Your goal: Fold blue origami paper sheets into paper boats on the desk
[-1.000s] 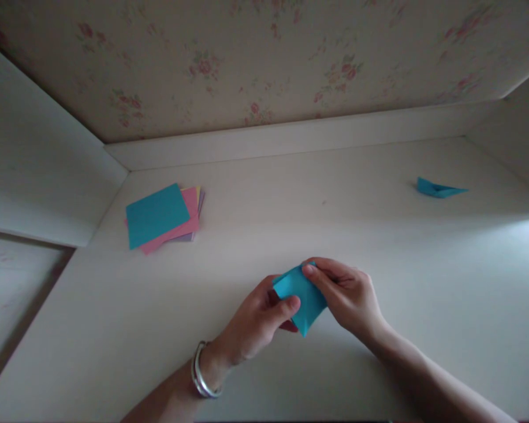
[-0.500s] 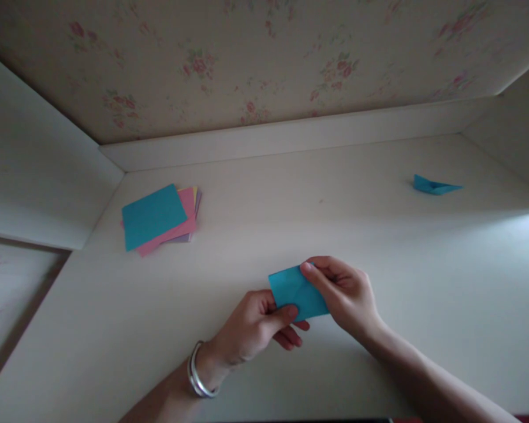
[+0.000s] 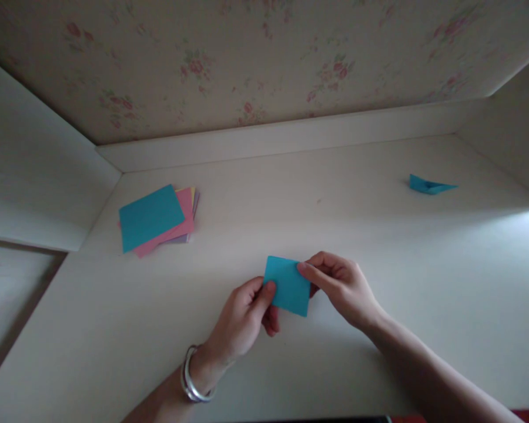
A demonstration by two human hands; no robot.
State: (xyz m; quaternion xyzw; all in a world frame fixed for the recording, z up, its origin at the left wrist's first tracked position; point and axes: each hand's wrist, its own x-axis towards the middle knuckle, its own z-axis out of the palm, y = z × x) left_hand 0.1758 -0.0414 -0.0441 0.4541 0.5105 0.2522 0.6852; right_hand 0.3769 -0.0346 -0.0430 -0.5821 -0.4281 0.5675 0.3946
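Note:
A small blue square of folded paper (image 3: 288,288) is held up between my hands, over the white table. My left hand (image 3: 247,314) pinches its left edge, thumb on the front face and fingers behind. At the upper right corner, my right hand (image 3: 341,288) grips the paper between thumb and fingers. The near face looks flat and plain; its back is hidden. A silver bangle (image 3: 191,379) circles my left wrist.
A stack of coloured paper sheets (image 3: 152,217), blue on top with pink, yellow and purple below, lies at the back left. A folded blue paper boat (image 3: 429,185) rests at the back right. Behind the white table (image 3: 229,211) rises a flowered wall (image 3: 264,64).
The blue paper has been turned, from a tilted face with crease lines to a flat, plain one. My left hand has shifted up along its left edge.

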